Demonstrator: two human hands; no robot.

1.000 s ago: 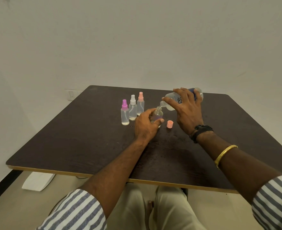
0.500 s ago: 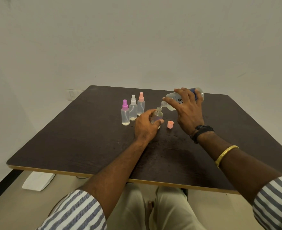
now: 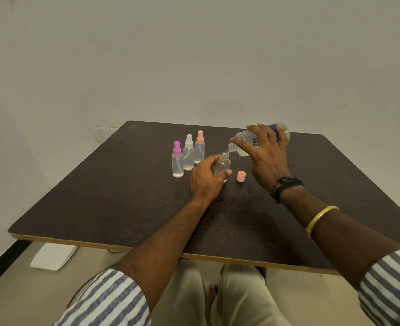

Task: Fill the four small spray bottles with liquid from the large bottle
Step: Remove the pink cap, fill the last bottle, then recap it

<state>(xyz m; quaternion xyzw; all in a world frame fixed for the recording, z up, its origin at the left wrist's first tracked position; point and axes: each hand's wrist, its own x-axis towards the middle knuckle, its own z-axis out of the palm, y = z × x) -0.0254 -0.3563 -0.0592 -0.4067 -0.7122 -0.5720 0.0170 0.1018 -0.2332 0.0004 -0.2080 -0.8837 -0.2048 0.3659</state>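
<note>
My left hand (image 3: 206, 178) grips an uncapped small clear bottle (image 3: 223, 164) standing on the dark table (image 3: 100, 196). My right hand (image 3: 263, 156) holds the large clear bottle (image 3: 243, 143) tipped nearly flat, its mouth just above the small bottle's neck, with a thin stream running between them. A pink cap (image 3: 241, 176) lies on the table right of the small bottle. Three capped spray bottles stand to the left: purple-topped (image 3: 177, 163), white-topped (image 3: 189, 153) and pink-topped (image 3: 199, 148).
The table's front edge (image 3: 218, 256) runs close to my lap. A white wall stands behind the table, with a socket plate (image 3: 103, 134) at the left. A white object (image 3: 53, 256) lies on the floor under the left corner.
Both hands keep their grips and hold nearly still. The large bottle's base has lifted slightly.
</note>
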